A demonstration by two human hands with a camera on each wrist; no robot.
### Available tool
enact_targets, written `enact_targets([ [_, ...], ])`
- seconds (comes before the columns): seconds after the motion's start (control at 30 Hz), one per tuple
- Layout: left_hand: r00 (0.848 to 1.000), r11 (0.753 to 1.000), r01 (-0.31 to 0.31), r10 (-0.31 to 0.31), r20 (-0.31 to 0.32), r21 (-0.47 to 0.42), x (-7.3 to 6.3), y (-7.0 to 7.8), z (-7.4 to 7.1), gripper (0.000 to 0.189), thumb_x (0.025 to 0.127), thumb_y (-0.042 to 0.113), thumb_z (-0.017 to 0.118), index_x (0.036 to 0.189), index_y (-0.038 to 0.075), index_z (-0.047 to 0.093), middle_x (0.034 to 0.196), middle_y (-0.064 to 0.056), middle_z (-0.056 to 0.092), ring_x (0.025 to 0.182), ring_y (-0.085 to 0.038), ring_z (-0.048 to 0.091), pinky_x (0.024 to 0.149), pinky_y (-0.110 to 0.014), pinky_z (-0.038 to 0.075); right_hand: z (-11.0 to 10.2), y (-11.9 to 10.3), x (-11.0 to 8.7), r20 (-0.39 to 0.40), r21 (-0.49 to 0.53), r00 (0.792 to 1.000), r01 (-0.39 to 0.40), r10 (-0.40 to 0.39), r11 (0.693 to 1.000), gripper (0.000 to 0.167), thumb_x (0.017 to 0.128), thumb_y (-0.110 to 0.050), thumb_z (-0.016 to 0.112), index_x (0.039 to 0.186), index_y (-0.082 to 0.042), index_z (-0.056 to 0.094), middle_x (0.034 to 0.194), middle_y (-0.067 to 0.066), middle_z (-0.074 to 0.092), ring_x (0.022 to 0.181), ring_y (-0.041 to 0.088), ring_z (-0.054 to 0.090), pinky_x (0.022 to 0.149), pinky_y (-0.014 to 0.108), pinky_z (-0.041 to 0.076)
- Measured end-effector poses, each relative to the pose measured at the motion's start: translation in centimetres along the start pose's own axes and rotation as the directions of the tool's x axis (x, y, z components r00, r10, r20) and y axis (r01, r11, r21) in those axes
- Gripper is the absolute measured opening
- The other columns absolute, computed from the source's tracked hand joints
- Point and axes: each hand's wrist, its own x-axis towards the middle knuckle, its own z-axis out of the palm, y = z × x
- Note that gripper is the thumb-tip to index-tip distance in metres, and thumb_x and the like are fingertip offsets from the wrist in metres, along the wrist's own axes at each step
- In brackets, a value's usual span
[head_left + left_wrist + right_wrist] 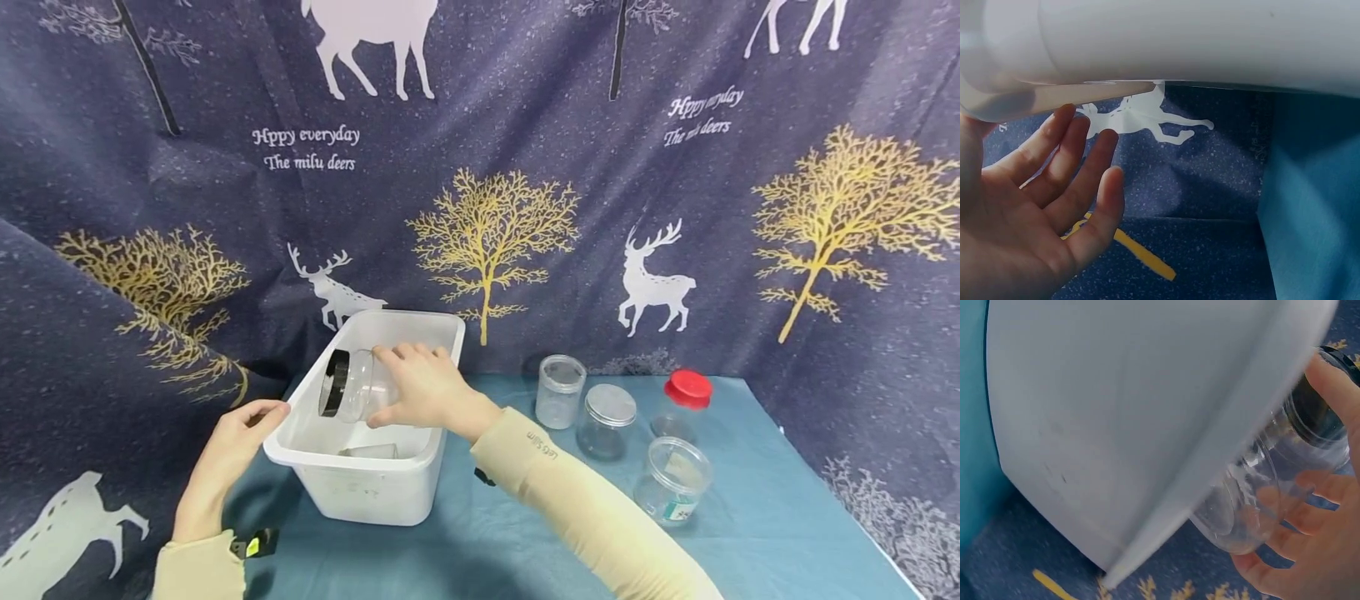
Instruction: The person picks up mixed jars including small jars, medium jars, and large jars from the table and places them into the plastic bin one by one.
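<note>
Over the white plastic bin (360,492), my right hand (427,392) grips a clear jar with a black lid (352,387). The jar lies tilted on its side, lid to the left, within the bin's opening. In the right wrist view, fingers wrap behind the clear jar wall (1216,515), and the near bin wall (1097,425) hides part of it. My left hand (236,446) pinches the bin's left rim between thumb and index finger. Its other fingers (1088,169) hang loosely below the rim in the left wrist view. Another clear container (371,451) lies inside the bin.
To the bin's right stand a frosted-looking clear jar (559,400), a silver-lidded jar (609,417), a red-lidded jar (686,400) and a wide clear jar with a green label (672,483). A blue cloth (480,542) covers the table. A patterned curtain (525,125) hangs behind.
</note>
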Motion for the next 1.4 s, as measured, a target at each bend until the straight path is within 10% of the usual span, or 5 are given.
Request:
enact_targets([
  [1.4,1.0,1.0,0.014,-0.014,0.023,0.017,0.3,-0.4,0.0,0.055,0.099,0.046,0.054,0.125,-0.002,0.062,0.11,-0.015,0.067,0.084,-0.003,0.058,0.069,-0.024,0.046,4.5,-2.3,0.9,0.146,-0.042,0.979,-0.137,0.142,0.99,0.089,0.071,-0.067,0.075,0.145,-0.027,0.045,0.13,-0.002,0.057,0.117,0.02,0.051,0.093,0.044,0.038],
])
